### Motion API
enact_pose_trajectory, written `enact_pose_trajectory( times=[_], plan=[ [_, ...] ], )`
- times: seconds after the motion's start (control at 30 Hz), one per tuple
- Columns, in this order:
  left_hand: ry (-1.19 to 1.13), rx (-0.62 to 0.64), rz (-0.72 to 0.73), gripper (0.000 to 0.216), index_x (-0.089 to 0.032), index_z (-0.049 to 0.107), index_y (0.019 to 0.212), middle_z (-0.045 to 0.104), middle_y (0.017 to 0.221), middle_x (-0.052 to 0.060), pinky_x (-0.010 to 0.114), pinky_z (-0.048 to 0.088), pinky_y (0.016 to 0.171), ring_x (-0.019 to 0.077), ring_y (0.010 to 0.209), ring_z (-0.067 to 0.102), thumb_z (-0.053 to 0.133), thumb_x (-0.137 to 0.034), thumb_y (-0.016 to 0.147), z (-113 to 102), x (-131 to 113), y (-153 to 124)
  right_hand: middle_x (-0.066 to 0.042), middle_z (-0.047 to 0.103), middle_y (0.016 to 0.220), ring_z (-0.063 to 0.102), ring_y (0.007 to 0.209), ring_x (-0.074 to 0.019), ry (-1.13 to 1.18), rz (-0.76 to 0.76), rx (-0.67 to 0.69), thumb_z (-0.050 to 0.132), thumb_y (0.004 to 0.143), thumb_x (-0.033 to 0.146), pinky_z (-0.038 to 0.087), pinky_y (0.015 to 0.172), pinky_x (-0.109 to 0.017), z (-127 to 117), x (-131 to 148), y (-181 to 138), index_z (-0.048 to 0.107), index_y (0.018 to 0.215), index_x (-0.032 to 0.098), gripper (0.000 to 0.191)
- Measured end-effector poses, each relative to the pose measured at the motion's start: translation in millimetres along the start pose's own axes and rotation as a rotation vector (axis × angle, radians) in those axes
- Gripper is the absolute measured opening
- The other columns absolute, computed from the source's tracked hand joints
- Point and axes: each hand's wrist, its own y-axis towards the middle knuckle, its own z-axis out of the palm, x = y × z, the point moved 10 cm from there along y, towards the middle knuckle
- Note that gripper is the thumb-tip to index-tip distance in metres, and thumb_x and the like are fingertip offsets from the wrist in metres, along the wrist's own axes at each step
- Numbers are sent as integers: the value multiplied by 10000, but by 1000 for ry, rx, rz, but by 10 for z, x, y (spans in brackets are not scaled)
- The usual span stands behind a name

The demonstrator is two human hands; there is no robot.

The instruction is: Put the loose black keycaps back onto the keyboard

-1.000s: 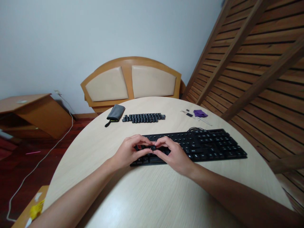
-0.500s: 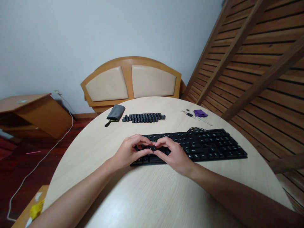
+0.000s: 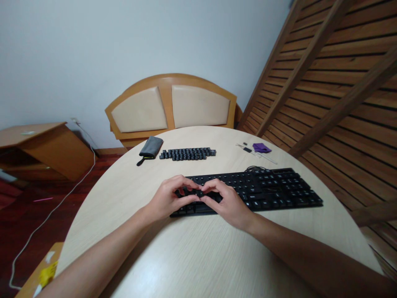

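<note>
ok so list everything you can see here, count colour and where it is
keyboard: one, black, on the table before the person
loose keycaps: many, black, in rows beyond the keyboard
pouch: one, grey, left of the loose keycaps
cloth: one, purple, far right of the table
small tools: a few, thin, beside the cloth
table: one, pale wood, round
chair: one, wood with beige pads, behind the table
desk: one, brown, left by the wall
cable: one, white, on the floor at left
slatted frame: one, brown wood, leaning at right
keycap: one, black, pinched over the keyboard's left part
left hand: pinching the keycap
right hand: pinching the keycap too
</note>
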Motion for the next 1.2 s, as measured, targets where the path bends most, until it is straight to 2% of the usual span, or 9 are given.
enact_pose_trajectory(
  times=[0.1, 0.23, 0.37, 0.63, 0.9, 1.2],
  plan=[
    [2, 2, -12, 256, -180, 668, 995, 726, 945, 73, 262, 535, 677, 169, 818, 670, 769, -371, 857, 12, -3, 6, -14, 717, 1005, 672, 957, -195, -39, -44, 21, 619, 934, 219, 512, 906, -381, -4, 80, 14, 644, 1046, 269, 125],
    [6, -13, 24, 272, -180, 630, 965, 667, 866, 43, 254, 508, 661, 157, 767, 631, 763, -392, 859, 24, -56, 10, -11, 729, 993, 667, 956, -192, -46, -96, 41, 588, 961, 220, 498, 904, -376, -6, 174, 24, 660, 1062, 269, 134],
    [38, 2, 45, 272, -187, 600, 985, 633, 861, 28, 248, 481, 657, 150, 762, 600, 771, -357, 858, 66, -83, -1, -11, 729, 967, 668, 919, -189, -33, -72, 28, 619, 941, 219, 503, 880, -367, -16, 162, 26, 660, 1041, 252, 113],
    [36, 29, 51, 293, -192, 586, 1007, 603, 869, 16, 228, 472, 634, 139, 750, 579, 785, -334, 846, 94, -92, -16, -21, 727, 994, 659, 966, -187, -2, -88, 26, 604, 947, 190, 503, 898, -346, -14, 174, 53, 671, 1023, 240, 112],
    [16, 40, 30, 280, -191, 585, 1012, 643, 930, 41, 258, 498, 691, 161, 811, 617, 773, -329, 858, 86, -39, -10, -29, 726, 985, 664, 959, -188, 2, -65, 7, 607, 944, 195, 514, 885, -334, -27, 141, 45, 676, 1013, 231, 104],
    [53, 79, 26, 234, -195, 584, 1030, 606, 866, 11, 237, 479, 654, 134, 745, 593, 723, -334, 903, 177, -40, -52, -32, 723, 924, 651, 927, -197, -2, -67, 38, 671, 887, 204, 502, 859, -355, -19, 178, 49, 674, 953, 218, 67]
  ],
)
